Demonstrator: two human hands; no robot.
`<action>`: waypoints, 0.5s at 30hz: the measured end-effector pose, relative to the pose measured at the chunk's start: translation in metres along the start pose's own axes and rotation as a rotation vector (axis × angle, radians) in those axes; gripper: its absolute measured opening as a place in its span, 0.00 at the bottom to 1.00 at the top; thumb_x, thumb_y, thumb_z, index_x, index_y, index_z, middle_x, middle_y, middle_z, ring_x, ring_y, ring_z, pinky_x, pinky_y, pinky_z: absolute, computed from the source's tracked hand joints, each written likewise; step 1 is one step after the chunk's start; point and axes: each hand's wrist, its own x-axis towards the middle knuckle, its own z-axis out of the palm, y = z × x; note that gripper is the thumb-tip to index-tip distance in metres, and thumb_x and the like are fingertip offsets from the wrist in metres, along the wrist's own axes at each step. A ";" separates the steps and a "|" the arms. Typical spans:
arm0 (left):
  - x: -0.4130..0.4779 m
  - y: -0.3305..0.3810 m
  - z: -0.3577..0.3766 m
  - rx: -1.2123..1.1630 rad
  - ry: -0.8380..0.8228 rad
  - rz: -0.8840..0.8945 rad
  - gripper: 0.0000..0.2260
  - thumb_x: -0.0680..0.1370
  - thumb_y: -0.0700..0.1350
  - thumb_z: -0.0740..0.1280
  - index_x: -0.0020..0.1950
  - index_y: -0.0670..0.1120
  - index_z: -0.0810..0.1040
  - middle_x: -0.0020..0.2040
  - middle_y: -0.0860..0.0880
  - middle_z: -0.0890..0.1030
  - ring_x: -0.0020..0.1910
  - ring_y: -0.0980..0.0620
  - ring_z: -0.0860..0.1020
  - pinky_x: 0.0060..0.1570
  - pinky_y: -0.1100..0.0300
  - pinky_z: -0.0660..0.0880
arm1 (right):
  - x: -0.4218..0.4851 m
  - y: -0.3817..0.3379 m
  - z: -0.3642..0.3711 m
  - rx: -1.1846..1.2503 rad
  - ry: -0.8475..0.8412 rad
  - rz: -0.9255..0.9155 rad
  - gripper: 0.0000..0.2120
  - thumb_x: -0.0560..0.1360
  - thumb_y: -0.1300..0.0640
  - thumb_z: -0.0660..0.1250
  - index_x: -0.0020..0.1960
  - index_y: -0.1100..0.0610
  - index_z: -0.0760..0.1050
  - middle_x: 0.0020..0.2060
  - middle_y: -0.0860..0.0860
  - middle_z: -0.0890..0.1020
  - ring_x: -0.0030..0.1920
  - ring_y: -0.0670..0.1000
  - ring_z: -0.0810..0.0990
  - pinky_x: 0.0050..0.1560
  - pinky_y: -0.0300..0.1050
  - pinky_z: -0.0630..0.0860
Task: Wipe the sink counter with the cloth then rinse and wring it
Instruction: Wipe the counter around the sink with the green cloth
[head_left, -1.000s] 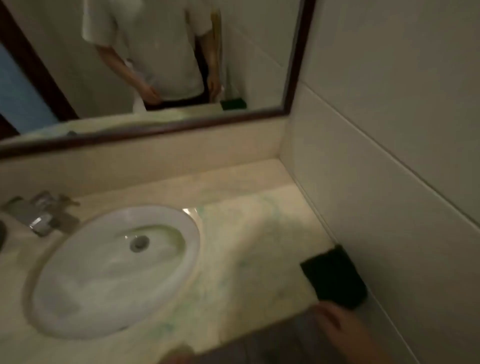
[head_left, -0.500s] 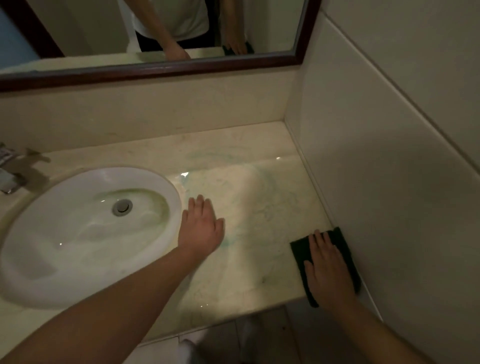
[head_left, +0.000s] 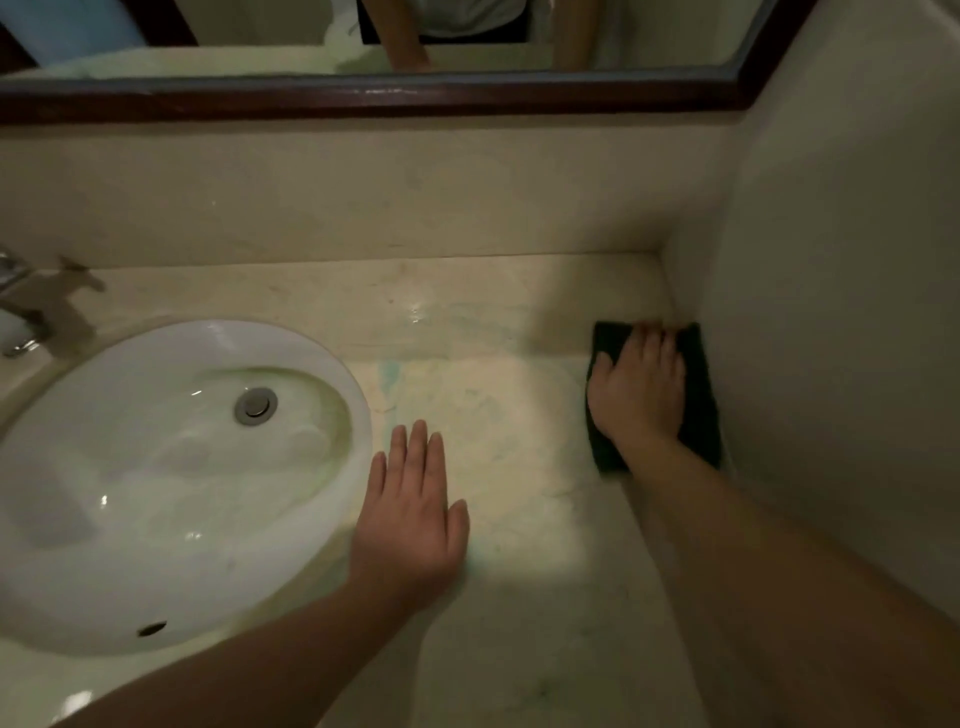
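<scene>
Right hand (head_left: 636, 389), flat on the cloth (head_left: 698, 400), has pushed it backward, seemingly wiping, left hand (head_left: 410, 525) splayed beside the sink (head_left: 322, 545).

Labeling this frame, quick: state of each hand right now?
Left hand: open, flat on the counter beside the sink, holding nothing.
Right hand: open, fingers spread, pressing the dark cloth flat by the side wall.

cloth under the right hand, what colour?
Dark green, nearly black, plain; the cloth shows in the head view, flat under the right hand.
</scene>
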 end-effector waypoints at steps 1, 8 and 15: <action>0.000 0.000 0.000 -0.007 0.000 -0.002 0.32 0.79 0.54 0.51 0.79 0.40 0.50 0.79 0.41 0.48 0.78 0.43 0.44 0.75 0.43 0.51 | 0.017 -0.017 0.000 -0.005 0.004 -0.016 0.33 0.80 0.45 0.48 0.78 0.64 0.49 0.78 0.60 0.54 0.78 0.59 0.52 0.77 0.54 0.50; 0.002 0.001 -0.002 0.021 0.004 0.004 0.33 0.78 0.53 0.52 0.79 0.40 0.50 0.79 0.41 0.48 0.78 0.43 0.43 0.75 0.43 0.50 | 0.033 -0.109 0.014 -0.057 -0.076 -0.451 0.32 0.80 0.44 0.45 0.79 0.59 0.47 0.79 0.56 0.50 0.79 0.56 0.47 0.77 0.54 0.49; 0.000 0.002 -0.001 0.044 0.026 0.024 0.32 0.78 0.53 0.49 0.78 0.38 0.53 0.79 0.39 0.52 0.78 0.41 0.47 0.76 0.44 0.49 | -0.186 -0.020 0.026 -0.018 -0.102 -0.421 0.31 0.80 0.44 0.49 0.79 0.58 0.52 0.78 0.55 0.55 0.78 0.55 0.54 0.77 0.52 0.50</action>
